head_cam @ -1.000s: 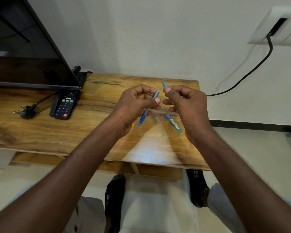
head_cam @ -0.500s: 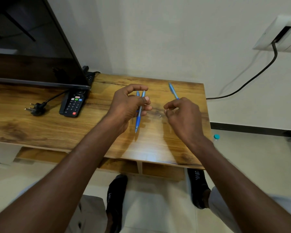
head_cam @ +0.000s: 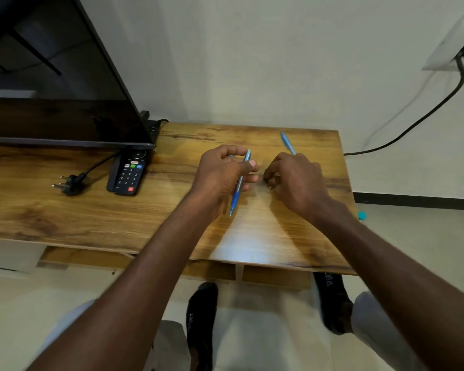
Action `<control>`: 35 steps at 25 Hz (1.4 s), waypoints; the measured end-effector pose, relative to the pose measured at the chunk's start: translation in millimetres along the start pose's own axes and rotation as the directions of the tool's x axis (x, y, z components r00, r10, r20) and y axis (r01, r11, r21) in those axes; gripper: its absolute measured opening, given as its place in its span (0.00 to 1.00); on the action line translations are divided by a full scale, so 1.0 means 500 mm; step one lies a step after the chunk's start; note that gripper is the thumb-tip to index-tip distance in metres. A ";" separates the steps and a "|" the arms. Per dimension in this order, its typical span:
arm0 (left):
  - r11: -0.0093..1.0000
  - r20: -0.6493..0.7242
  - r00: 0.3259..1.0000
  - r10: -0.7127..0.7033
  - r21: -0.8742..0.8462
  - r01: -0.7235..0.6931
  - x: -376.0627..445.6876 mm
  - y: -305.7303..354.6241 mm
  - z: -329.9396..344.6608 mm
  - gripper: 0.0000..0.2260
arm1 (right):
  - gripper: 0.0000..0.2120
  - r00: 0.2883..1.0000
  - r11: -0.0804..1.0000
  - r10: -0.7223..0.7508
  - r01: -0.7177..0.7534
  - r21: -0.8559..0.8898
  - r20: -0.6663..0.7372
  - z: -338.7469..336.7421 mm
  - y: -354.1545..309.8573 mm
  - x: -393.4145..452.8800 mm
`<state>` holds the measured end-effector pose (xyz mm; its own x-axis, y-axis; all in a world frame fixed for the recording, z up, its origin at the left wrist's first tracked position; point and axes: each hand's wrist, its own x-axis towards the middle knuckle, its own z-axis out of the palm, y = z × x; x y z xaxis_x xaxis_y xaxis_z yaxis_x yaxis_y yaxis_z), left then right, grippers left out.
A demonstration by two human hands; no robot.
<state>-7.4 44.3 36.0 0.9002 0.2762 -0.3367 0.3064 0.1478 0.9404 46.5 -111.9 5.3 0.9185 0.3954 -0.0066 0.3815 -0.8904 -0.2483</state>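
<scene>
My left hand (head_cam: 221, 174) grips a blue pen (head_cam: 238, 190) above the wooden table (head_cam: 91, 210), with the pen's tip pointing down at me. A second blue pen (head_cam: 287, 142) shows on the far side of my right hand (head_cam: 296, 180). Its near end is hidden behind that hand, so I cannot tell whether it is held. My right hand is low over the table, fingers curled, fingertips beside a small metal piece (head_cam: 269, 186). Whether they pinch it is unclear.
A black remote (head_cam: 129, 175) and a loose black plug (head_cam: 70, 184) lie to the left, in front of a dark screen (head_cam: 51, 89). A cable (head_cam: 413, 124) runs down the wall to the right. A small teal cap (head_cam: 362, 215) lies on the floor past the table's right edge.
Both hands came apart and dropped toward the table. My left hand turned its pen more upright. My right hand's fingertips reached the table by the small metal piece.
</scene>
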 end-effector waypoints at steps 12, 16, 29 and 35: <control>0.999 0.021 0.999 -0.025 0.036 0.024 -0.001 0.002 0.028 0.10 | 0.03 0.998 0.997 -0.041 0.043 0.057 -0.049 0.001 0.008 -0.015; 0.999 0.018 1.000 -0.009 0.034 0.009 0.004 0.002 0.025 0.10 | 0.03 0.972 0.682 0.233 -0.182 0.709 0.025 -0.034 0.016 -0.010; 0.987 0.182 0.977 0.111 0.098 -0.131 -0.004 0.000 0.042 0.11 | 0.07 0.965 0.198 0.248 -0.137 0.971 0.086 -0.089 0.053 -0.029; 0.986 0.195 0.975 0.108 0.106 -0.130 -0.005 -0.002 0.043 0.11 | 0.08 0.962 0.173 0.268 -0.097 0.980 0.047 -0.095 0.045 -0.031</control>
<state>-3.4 23.1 37.2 0.9710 0.0997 -0.2172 0.2174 0.0091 0.9760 45.6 -149.0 45.8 0.9812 0.1523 -0.1188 -0.1245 0.0286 -0.9918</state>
